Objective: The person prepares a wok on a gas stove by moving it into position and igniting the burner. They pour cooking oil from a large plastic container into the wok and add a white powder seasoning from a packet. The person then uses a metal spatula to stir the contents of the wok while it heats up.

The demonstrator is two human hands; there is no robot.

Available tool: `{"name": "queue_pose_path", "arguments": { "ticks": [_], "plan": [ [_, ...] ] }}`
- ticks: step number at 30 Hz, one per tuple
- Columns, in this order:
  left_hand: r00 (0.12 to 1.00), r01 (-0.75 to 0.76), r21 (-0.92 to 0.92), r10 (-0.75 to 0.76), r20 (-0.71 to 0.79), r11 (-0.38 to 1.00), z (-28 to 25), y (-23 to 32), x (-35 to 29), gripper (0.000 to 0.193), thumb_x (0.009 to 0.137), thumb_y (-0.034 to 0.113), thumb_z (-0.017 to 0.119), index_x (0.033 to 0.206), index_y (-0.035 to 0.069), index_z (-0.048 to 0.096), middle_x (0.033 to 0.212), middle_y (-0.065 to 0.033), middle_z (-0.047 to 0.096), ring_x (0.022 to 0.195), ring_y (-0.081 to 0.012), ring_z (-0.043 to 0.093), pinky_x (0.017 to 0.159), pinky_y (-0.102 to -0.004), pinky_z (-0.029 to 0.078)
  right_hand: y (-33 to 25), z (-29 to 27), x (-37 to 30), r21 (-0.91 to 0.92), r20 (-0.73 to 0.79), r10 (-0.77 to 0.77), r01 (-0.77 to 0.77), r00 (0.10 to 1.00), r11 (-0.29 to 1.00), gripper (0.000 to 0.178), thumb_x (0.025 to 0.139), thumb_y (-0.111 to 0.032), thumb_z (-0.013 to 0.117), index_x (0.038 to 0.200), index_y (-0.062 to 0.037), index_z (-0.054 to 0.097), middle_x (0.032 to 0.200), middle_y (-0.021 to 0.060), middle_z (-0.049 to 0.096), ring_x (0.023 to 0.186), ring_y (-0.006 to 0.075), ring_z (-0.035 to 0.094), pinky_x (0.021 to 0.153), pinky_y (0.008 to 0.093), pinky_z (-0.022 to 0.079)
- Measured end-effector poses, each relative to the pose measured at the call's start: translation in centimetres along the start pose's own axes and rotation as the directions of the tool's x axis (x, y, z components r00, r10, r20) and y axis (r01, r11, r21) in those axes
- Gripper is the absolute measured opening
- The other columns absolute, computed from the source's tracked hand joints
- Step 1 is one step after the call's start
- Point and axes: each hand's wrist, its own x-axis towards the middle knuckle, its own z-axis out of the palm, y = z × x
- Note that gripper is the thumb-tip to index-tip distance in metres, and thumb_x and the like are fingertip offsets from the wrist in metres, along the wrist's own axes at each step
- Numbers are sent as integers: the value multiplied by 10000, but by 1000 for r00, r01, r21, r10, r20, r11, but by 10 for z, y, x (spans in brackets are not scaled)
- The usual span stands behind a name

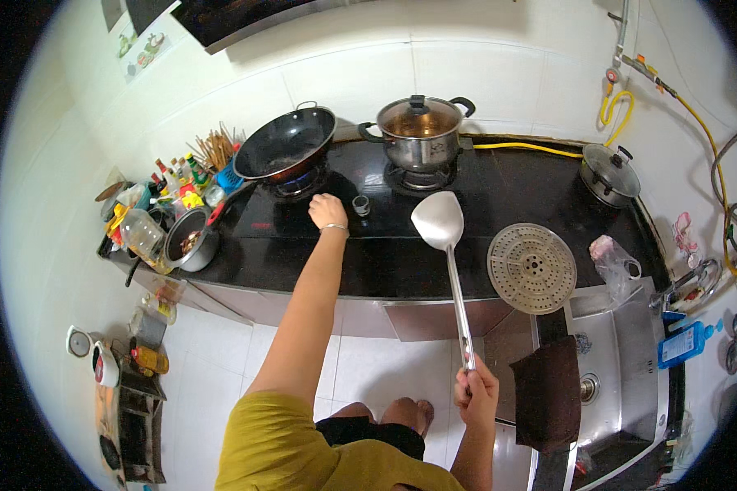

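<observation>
My left hand (327, 212) reaches to the front of the black gas stove, fingers curled closed over the spot of the left stove knob, which the hand covers. Beside it the other stove knob (361, 205) shows. Behind the hand a dark wok (287, 145) sits tilted on the left burner, with a bluish glow under it. My right hand (477, 388) grips the long handle of a metal wok spatula (440, 219) near its end. The spatula's broad blade points up, over the counter's front part. On the right burner stands a lidded steel pot (420, 135).
A round perforated steamer plate (532, 268) lies right of the spatula, near the sink (622, 360). A small lidded pot (610, 174) and a plastic bag (617, 266) are farther right. At left stand a saucepan (192, 241), bottles and chopsticks (215, 149). A yellow hose (540, 147) runs behind.
</observation>
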Motion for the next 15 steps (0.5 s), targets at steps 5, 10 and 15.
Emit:
{"name": "queue_pose_path", "arguments": {
  "ticks": [5, 10, 15],
  "plan": [
    [999, 38, 1, -38, 14, 999, 10, 5, 3, 154, 836, 125, 487, 800, 39, 609, 818, -89, 556, 735, -212, 590, 627, -298, 504, 1, -34, -1, -7, 21, 47, -47, 999, 999, 369, 878, -56, 410, 1241, -37, 478, 674, -4, 443, 409, 25, 303, 359, 190, 244],
    [997, 42, -121, -34, 68, 992, 4, 4, -2, 163, 824, 158, 532, 824, 12, 605, 871, -121, 545, 813, -245, 577, 682, -309, 503, -1, -39, -1, -50, 36, 75, -73, 997, 996, 377, 878, -92, 435, 1250, -37, 471, 667, -8, 434, 402, 26, 279, 356, 189, 219],
    [996, 39, -184, -23, 92, 982, -4, 3, 0, 225, 789, 222, 623, 844, 5, 607, 903, -136, 536, 850, -261, 564, 710, -318, 496, -6, -42, -5, -31, 80, 95, -93, 992, 995, 385, 879, -73, 429, 1260, -23, 458, 661, -21, 408, 452, 31, 318, 395, 183, 264]
  ]
}}
